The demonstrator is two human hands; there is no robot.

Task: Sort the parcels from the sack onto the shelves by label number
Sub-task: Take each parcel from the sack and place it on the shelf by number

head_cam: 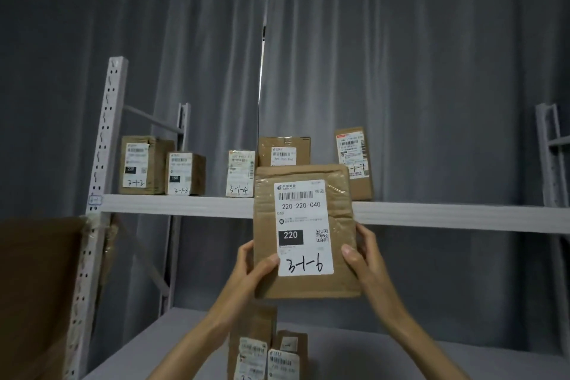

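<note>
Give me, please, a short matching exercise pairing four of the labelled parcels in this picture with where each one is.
Parcels:
1. parcel 3-1-6
2. parcel 3-1-2
3. parcel 3-1-4
4. parcel 3-1-7

Places:
A. far left on the upper shelf
B. right of the held parcel, on the upper shelf
C. held in both hands, in front of the shelf
D. just left of the held parcel, on the upper shelf

Pairs: 1-C, 2-A, 3-D, 4-B

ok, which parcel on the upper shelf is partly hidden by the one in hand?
The parcel printed 220-220-C40, between 3-1-4 and the -7 one. The held 3-1-6 parcel covers its bottom; the others show fully.
</note>
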